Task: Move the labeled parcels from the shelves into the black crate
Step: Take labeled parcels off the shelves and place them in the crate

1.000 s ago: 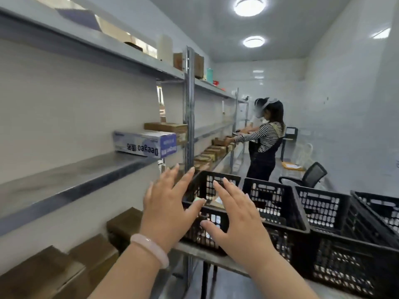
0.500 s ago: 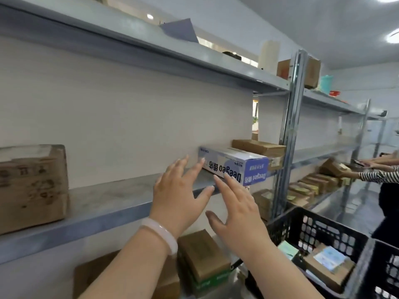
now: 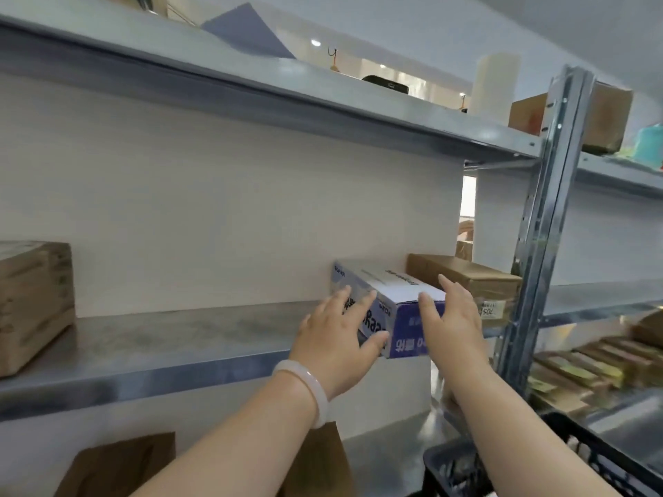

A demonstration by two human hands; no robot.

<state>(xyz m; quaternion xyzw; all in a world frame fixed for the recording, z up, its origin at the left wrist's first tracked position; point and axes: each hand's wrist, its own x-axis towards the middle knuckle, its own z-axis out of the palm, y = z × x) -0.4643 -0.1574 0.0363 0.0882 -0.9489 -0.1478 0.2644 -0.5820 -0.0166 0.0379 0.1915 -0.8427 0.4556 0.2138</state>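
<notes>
Both hands are raised to the grey metal middle shelf [image 3: 161, 338] and set well apart on either side of one blue-and-white printed cardboard box [image 3: 389, 292], which lies between them on the shelf with its near corner at the front edge. The left hand [image 3: 335, 340] lies flat against the box's long printed side, its fingers [image 3: 366, 303] spread and fairly straight and its thumb reaching round the lower near corner. The right hand [image 3: 454, 317] presses straight fingers against the blue end face, its fingertips rising over the top edge. A pale smooth bangle [image 3: 310, 389] sits on the left wrist. Just beyond the right hand, a flat brown cardboard parcel [image 3: 466, 278] with a small white label lies on the same shelf, close beside the blue-and-white box; whether the two touch cannot be told. Far to the left of the left hand stands a squat brown cardboard carton [image 3: 34, 306]. Below the right forearm shows the rim of the black plastic mesh crate [image 3: 606, 457]. To the right of that hand rises a perforated steel shelf post [image 3: 545, 209], and under the left forearm, on the lower shelf, lies a dark brown paper-wrapped parcel [image 3: 118, 468].
</notes>
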